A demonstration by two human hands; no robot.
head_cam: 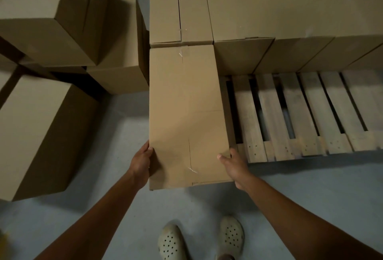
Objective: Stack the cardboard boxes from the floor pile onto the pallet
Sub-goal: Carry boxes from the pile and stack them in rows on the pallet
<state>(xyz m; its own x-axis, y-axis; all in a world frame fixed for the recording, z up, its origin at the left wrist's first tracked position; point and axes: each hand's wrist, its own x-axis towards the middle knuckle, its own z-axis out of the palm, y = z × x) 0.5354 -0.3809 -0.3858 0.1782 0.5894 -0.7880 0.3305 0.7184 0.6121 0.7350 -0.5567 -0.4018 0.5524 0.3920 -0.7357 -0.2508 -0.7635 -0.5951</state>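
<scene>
**A:** Which way does the box lie from the hands?

**B:** Straight ahead; its long axis runs away from the person; the far end is against, or just short of, the row already on the pallet; the near end sits between the two hands. It covers the pallet's left front corner, and the near end seems to reach out past the front edge.

**A:** Is it down on the slats?

**B:** I cannot tell; its underside is hidden.

**A:** Which hand is nearer?

**B:** Neither; the left hand is at the near left corner, the right hand at the near right corner, about level; each takes its own side.

**A:** And the fingers?

**B:** Curled round the box's edges, both hands gripping. On the left, fingers hook onto the top edge, the rest hidden down the side. On the right, the thumb lies on the top edge and the others go out of sight down the right wall; how widely they spread I cannot tell.

**A:** So the coming move?

**B:** My guess is a push forward along that axis, or a settling down, to bring it flush. The pile on the floor lies well apart to the left; more boxes to fetch, I judge.
</scene>
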